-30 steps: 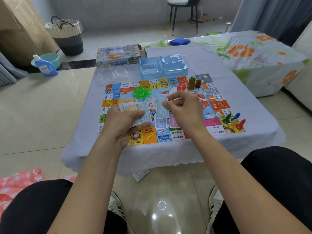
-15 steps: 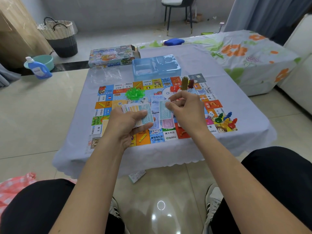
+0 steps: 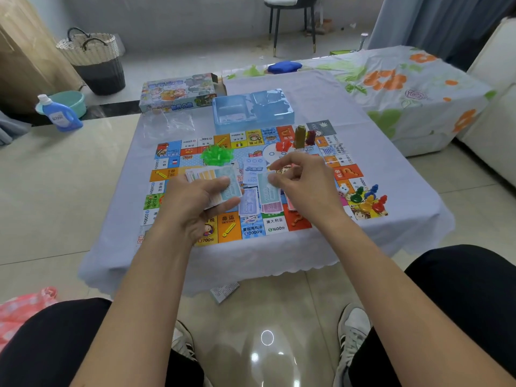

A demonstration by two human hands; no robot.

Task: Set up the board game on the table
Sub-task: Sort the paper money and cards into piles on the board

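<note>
With the left hand (image 3: 195, 199) gripping a fanned stack of notes (image 3: 215, 180) and the right hand (image 3: 301, 185) pinching one note (image 3: 266, 188) above the board (image 3: 229, 227), a loose grip could scatter the sorted piles.

Low table (image 3: 329, 101) under a pale blue cloth. Board (image 3: 279, 227) spread across the near half. Just beyond the board: blue tray (image 3: 252, 113), clear bag (image 3: 170, 125) to its left. Box (image 3: 178, 93) behind the bag, at the far left corner.

Glossy tiled floor (image 3: 55, 191), chair (image 3: 293, 12), curtain (image 3: 435, 20), woven basket (image 3: 92, 57).
</note>
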